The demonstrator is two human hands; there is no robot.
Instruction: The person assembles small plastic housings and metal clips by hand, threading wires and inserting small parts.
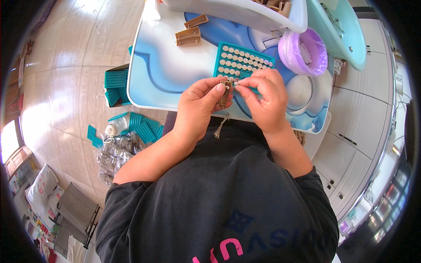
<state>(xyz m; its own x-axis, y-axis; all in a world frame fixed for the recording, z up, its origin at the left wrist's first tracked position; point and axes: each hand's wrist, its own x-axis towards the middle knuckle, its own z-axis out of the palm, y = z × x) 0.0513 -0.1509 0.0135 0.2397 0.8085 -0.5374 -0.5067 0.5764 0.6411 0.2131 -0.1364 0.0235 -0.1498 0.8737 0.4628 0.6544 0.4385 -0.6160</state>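
My left hand is closed on a small brown plastic case with dark parts and thin wires showing. Against its upper right side, the thumb and forefinger of my right hand pinch a small silvery disc. Just beyond both hands lies a teal tray with rows of round silvery discs that look like button cells. My hands cover its near edge. Two more brown plastic cases rest at the far left of the table.
The blue-and-white table holds a lined purple bin at right and a white tub of brown parts at the back. A turquoise basin stands beyond. On the floor at left are teal trays, a box and clear plastic bags.
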